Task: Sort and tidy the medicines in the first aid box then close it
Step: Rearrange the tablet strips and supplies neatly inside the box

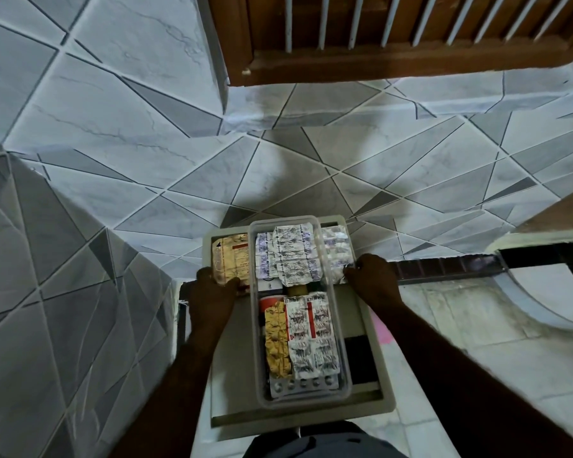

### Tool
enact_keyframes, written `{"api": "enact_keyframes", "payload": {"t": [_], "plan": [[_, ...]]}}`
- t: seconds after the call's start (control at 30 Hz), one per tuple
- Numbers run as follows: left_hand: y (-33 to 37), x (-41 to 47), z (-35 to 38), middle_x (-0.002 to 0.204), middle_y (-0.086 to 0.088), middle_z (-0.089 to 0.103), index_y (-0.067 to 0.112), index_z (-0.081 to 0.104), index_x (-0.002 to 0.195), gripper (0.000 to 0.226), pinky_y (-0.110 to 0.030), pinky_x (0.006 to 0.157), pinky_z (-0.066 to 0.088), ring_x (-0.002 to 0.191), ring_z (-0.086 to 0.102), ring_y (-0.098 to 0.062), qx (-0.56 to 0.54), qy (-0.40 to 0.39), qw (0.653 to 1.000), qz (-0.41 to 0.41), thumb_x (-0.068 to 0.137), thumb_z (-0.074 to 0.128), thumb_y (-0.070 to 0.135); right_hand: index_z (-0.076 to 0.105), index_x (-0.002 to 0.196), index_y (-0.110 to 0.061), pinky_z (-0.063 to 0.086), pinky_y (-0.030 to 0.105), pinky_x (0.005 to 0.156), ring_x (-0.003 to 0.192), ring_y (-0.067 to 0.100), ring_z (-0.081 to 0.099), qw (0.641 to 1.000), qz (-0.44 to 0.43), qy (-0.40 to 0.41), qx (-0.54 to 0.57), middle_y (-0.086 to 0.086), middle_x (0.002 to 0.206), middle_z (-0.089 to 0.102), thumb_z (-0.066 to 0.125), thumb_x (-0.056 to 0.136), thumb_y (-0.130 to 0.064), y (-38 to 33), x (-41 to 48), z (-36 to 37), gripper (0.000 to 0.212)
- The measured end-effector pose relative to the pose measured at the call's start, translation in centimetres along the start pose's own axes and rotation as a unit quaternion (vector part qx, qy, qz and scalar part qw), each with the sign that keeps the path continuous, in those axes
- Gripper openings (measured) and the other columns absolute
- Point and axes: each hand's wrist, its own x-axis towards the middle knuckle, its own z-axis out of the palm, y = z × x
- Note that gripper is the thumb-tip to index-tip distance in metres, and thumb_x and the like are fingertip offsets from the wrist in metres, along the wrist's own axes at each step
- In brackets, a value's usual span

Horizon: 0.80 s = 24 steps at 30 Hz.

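Left hand [212, 289], right hand [371, 279] grip first aid box [344, 412] sides.

head cam, steep down, close

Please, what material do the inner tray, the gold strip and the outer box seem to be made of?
Inner tray: clear plastic, likely; the strips show through its wall.
Gold strip: crinkled metal foil, shiny.
Outer box: matte beige plastic, probably; smooth moulded rim.
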Motion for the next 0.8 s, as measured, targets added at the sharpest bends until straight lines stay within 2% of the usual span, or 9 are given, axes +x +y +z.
{"api": "enact_keyframes", "payload": {"t": [0.1,0.17,0.23,0.33,0.4,0.47,0.6,0.7,0.8], "plan": [[0.4,0.0,-0.4,0.112,-0.011,0.065,0.003,0.055,0.124,0.046,-0.029,0.074,0.043,0.093,0.059,-0.023,-0.078,0.020,0.996,-0.037,0.082,0.071,0.017,0.064,0.084,0.004,0.038,0.030,0.067,0.088,0.033,0.060,1.000,0.006,0.003,0.007,0.020,0.089,0.065,0.063,0.085,-0.024,-0.1,0.1,-0.1,0.028],[-0.1,0.4,-0.6,0.107,-0.005,0.064,0.005,0.057,0.122,0.042,-0.029,0.074,0.049,0.090,0.060,-0.020,-0.117,0.023,0.991,-0.052,0.083,0.069,0.014,0.065,0.085,0.003,0.039,0.030,0.067,0.087,0.032,0.061,1.000,0.014,0.005,0.011,0.019,0.089,0.066,0.062,0.085,-0.025,-0.3,0.1,-0.1,0.028],[-0.8,0.9,-0.7,0.108,-0.008,0.069,0.011,0.062,0.118,0.037,-0.038,0.082,0.056,0.090,0.066,-0.023,-0.141,0.018,0.988,-0.055,0.081,0.068,0.013,0.066,0.086,0.003,0.039,0.030,0.067,0.088,0.032,0.061,1.000,0.023,0.006,0.018,0.018,0.090,0.066,0.062,0.085,-0.024,-0.5,0.1,-0.1,0.027],[-1.8,1.4,-0.9,0.103,-0.008,0.071,0.018,0.066,0.111,0.033,-0.049,0.085,0.057,0.091,0.068,-0.026,-0.163,0.010,0.984,-0.066,0.079,0.066,0.008,0.066,0.086,0.002,0.038,0.027,0.066,0.088,0.031,0.062,0.998,0.041,-0.002,0.044,0.018,0.089,0.067,0.064,0.084,-0.023,-0.5,0.3,0.1,0.025],[-2.0,1.3,-1.1,0.103,-0.010,0.071,0.017,0.066,0.110,0.033,-0.049,0.083,0.057,0.092,0.068,-0.027,-0.179,0.007,0.981,-0.073,0.080,0.065,0.005,0.066,0.089,-0.001,0.048,0.032,0.071,0.088,0.031,0.064,0.994,0.066,-0.006,0.084,0.016,0.090,0.068,0.068,0.081,-0.025,-0.5,0.6,0.3,0.025],[-2.1,1.1,-1.3,0.101,-0.010,0.071,0.016,0.066,0.109,0.032,-0.049,0.082,0.058,0.091,0.068,-0.027,-0.191,0.007,0.979,-0.071,0.080,0.064,0.003,0.064,0.089,-0.006,0.055,0.042,0.077,0.084,0.031,0.066,0.980,0.112,-0.002,0.163,0.015,0.090,0.069,0.073,0.078,-0.023,-0.3,0.9,0.3,0.022],[-2.6,1.3,-2.2,0.100,-0.013,0.072,0.010,0.068,0.109,0.030,-0.045,0.081,0.058,0.091,0.069,-0.029,-0.223,0.006,0.972,-0.071,0.082,0.062,0.001,0.065,0.088,-0.003,0.056,0.044,0.071,0.065,0.027,0.061,0.929,0.168,-0.014,0.328,0.021,0.084,0.068,0.073,0.078,-0.006,-0.4,0.7,-1.0,0.013],[-2.6,1.4,-4.1,0.102,-0.019,0.070,0.006,0.065,0.111,0.028,-0.035,0.068,0.057,0.089,0.068,-0.032,-0.274,0.016,0.958,-0.087,0.085,0.059,-0.003,0.065,0.085,-0.004,0.055,0.036,0.062,0.061,0.024,0.061,0.915,0.162,0.001,0.369,0.015,0.078,0.067,0.070,0.080,-0.002,-0.8,0.1,-2.8,0.007],[-1.5,0.3,-6.7,0.096,-0.016,0.069,0.004,0.064,0.107,0.025,-0.022,0.056,0.056,0.077,0.069,-0.021,-0.338,0.015,0.938,-0.069,0.087,0.055,-0.007,0.067,0.085,-0.004,0.058,0.034,0.062,0.065,0.028,0.065,0.912,0.148,0.033,0.382,0.016,0.076,0.068,0.069,0.080,-0.001,-1.1,-0.7,-4.9,0.006]]}}
